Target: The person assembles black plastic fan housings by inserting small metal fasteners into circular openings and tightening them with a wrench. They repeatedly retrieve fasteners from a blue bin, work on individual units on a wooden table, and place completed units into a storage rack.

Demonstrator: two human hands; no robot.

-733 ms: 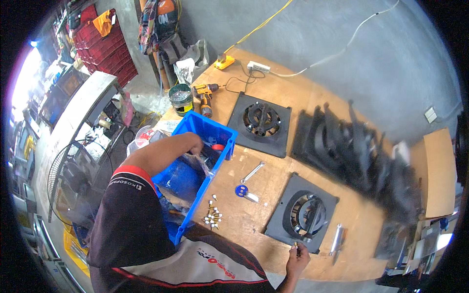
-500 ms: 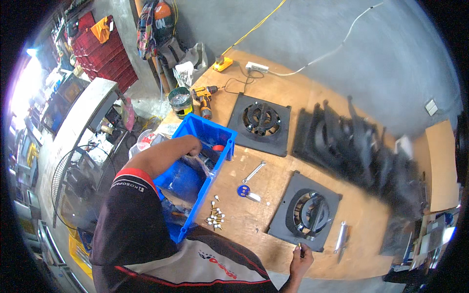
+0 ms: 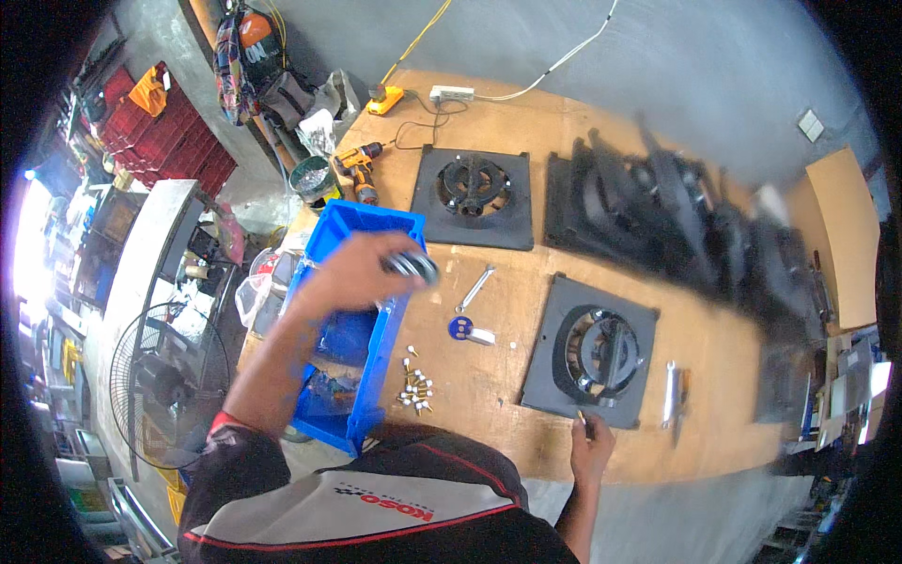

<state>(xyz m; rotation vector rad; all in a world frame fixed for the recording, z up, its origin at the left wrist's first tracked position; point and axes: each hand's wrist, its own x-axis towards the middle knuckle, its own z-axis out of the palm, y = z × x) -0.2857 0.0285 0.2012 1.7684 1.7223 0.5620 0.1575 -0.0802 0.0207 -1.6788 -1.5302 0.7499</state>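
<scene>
left hand (image 3: 352, 273) grips a dark metal ring (image 3: 412, 266) over the blue bin (image 3: 331, 376) (lifted clear) | right hand (image 3: 592, 449) pinches a small tool at the black panel (image 3: 590, 350), steadying its edge

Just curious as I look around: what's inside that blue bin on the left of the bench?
The blue bin has mostly bare blue floor, with some clear, crumpled-looking stuff near its front end. The left hand, holding a metal ring, and the forearm cover much of the rest.
</scene>
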